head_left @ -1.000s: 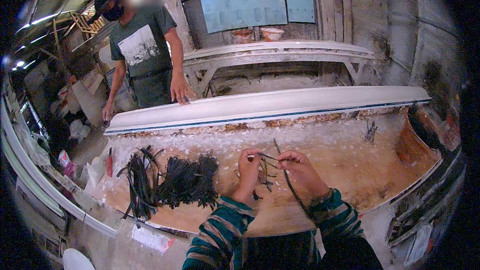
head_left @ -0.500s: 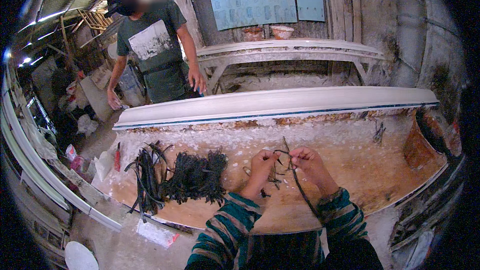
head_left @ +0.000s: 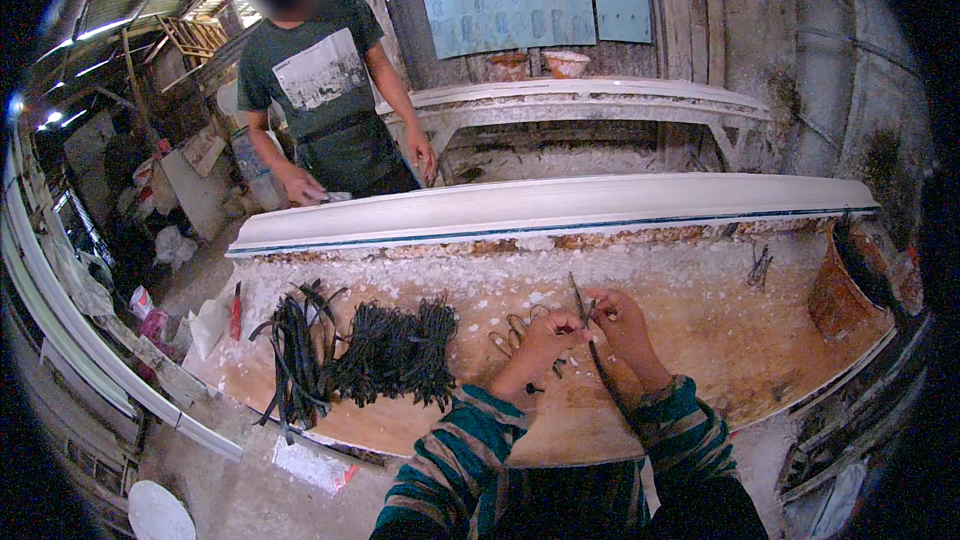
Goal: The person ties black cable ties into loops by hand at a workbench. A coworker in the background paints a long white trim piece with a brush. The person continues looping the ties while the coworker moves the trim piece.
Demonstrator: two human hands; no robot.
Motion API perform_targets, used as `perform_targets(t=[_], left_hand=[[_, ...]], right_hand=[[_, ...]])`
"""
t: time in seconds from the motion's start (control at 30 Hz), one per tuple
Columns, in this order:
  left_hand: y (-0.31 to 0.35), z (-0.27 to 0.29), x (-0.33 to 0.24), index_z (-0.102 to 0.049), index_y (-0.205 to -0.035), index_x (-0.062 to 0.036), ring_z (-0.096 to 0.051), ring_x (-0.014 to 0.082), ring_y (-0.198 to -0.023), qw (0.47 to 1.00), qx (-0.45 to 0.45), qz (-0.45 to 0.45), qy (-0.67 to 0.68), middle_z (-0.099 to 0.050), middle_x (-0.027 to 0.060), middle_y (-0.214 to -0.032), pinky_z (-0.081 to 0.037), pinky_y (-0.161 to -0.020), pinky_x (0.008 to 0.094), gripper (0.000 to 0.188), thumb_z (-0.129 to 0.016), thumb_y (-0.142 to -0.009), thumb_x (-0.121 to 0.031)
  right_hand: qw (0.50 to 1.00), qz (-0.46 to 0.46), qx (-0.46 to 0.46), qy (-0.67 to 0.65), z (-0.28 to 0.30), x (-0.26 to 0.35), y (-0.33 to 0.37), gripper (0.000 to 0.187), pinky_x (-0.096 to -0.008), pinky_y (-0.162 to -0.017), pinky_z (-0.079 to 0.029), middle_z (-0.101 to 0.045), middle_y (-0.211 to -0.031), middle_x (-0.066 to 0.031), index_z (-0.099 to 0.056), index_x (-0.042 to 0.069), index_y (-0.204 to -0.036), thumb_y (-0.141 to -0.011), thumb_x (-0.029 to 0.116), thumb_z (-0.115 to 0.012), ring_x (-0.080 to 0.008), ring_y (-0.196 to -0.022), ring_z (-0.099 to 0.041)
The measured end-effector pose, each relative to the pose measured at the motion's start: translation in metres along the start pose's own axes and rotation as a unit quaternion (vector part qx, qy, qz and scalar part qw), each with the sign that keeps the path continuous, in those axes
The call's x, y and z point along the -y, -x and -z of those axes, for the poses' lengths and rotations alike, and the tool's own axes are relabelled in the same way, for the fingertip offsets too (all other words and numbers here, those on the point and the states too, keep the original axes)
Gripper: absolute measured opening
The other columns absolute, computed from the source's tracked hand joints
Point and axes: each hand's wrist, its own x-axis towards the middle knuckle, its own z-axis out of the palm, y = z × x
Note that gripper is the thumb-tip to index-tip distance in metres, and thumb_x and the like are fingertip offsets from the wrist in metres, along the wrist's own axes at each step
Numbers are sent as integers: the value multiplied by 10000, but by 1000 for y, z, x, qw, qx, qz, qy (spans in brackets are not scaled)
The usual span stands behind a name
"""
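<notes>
My left hand (head_left: 547,345) and my right hand (head_left: 622,325) meet close together above the wooden tabletop, fingers pinched on a long dark strip (head_left: 603,368) that looks like rubber. Its upper end sticks up past my fingertips, and its lower part runs down toward my right sleeve. Whether a second piece is looped around it is too small to tell. Thin cord loops (head_left: 508,333) and short black scraps (head_left: 558,368) lie beside my left hand. Farther left rest a thick bundle of knotted black strands (head_left: 397,355) and a bunch of flat black strips (head_left: 300,355).
A long white moulding (head_left: 560,208) spans the table's far side. A rusty container (head_left: 838,290) stands at the right end, a red-handled tool (head_left: 236,312) at the left. Behind the moulding stands a person (head_left: 330,90); a white-topped bench (head_left: 580,92) is along the wall.
My left hand has shifted right, closer to my right hand at the strip. Beyond the moulding, the person has moved right, one hand now at the moulding's left end.
</notes>
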Motion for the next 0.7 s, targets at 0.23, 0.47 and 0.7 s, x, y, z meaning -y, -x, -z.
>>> perform_targets(t=[0.23, 0.47, 0.7], left_hand=[[4, -7, -3, -578, -711, -40, -506, 112, -686, 993, 92, 76, -18, -536, 12, -688, -402, -628, 256, 147, -659, -736, -159], [4, -4, -22, -566, -695, -37, -502, 115, -687, 989, 110, 82, -49, -539, 16, -686, -393, -629, 253, 176, -666, -720, -179], [3, -6, -25, -516, -669, -67, -432, 51, -648, 987, 151, 45, -26, -459, -50, -662, -352, -577, 202, 190, -644, -759, -174]], right_hand=[[989, 47, -43, 135, 5, -1, 0, 129, -268, -641, -439, -574, -773, -78, -624, 42, -855, -745, -4, -575, -168, -710, -550], [994, 24, -95, 52, 3, 13, 0, 66, -261, -631, -433, -569, -760, -75, -598, 8, -778, -726, -27, -576, -159, -695, -546], [980, 104, -98, 141, 7, -14, -3, 132, -256, -629, -416, -541, -778, -70, -481, 24, -685, -697, -66, -577, -138, -696, -511]])
